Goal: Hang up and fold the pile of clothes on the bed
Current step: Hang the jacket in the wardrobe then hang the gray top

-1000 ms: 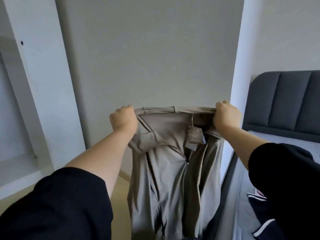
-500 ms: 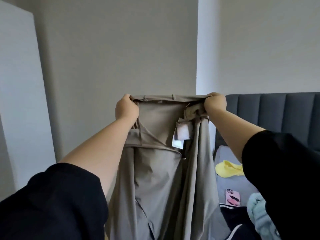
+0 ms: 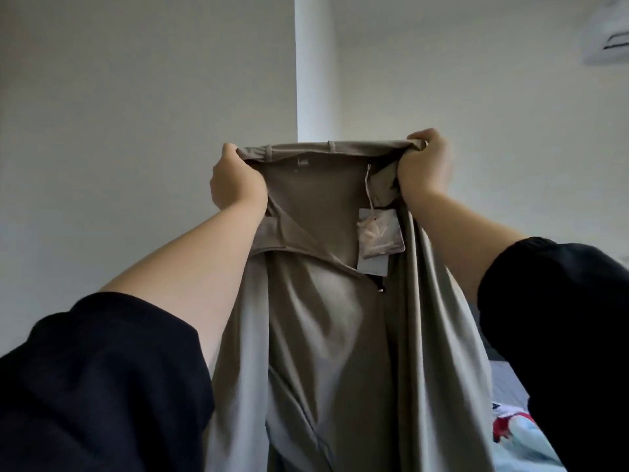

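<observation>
Pale walls [image 3: 136, 114] fill the view ahead of you, with a corner edge running down behind the trousers [image 3: 323, 318] and an air conditioner [image 3: 609, 35] at the top right. You hold the trousers up in the air before the wall, the waistband stretched level between your fists and the legs hanging down out of view. Your left hand [image 3: 236, 185] grips the left end of the waistband, fingers curled tight round the cloth. Your right hand [image 3: 423, 172] grips the right end the same way, with a bunch of fabric in it. A tag [image 3: 381, 236] hangs on a string inside the waist, just beside your right wrist. Low on the right a strip of bed [image 3: 510, 396] shows, with some coloured clothes [image 3: 517, 427] lying on it.
</observation>
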### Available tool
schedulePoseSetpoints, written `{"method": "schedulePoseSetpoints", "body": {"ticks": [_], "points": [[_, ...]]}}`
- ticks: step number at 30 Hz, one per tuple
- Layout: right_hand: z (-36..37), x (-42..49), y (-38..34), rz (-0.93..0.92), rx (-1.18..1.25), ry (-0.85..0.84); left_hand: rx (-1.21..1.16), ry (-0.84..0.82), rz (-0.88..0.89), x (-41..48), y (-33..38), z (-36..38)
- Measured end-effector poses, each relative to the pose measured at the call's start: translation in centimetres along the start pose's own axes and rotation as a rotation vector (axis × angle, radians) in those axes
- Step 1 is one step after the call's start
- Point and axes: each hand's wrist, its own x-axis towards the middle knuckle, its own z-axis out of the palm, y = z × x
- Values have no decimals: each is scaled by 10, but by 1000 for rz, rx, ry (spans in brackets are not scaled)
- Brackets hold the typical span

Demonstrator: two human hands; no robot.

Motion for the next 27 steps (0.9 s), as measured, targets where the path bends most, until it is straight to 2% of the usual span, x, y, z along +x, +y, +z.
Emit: {"method": "schedulePoseSetpoints", "body": {"ticks": [2,4,8,10,14,16,20,23,25,27], "points": [[-16,9,6,-58,-55,60,22,-7,105,-10,7,7],[-29,10,27,-39,-153,44,92,-85,147,-27,-2,22],[-40,-25,110,70,-622,-306,285,-389,12,-88,-70,65],[-47,-60,164,161,-743,-421,347,-513,-66,-137,-116,84],[-63,-138,267,310,-816,-536,403,-681,-209,-234,-195,117],[-68,-173,309,373,-864,-621,431,-761,-227,-273,-224,130],[-72,-225,372,479,-975,-762,466,-945,-279,-332,-269,148],[-68,-245,408,554,-1028,-846,424,-1080,-417,-363,-302,161],[-61,-249,423,591,-1056,-903,403,-1117,-477,-372,-316,171],[-51,-242,437,654,-999,-901,399,-1093,-452,-371,-324,187]]}}
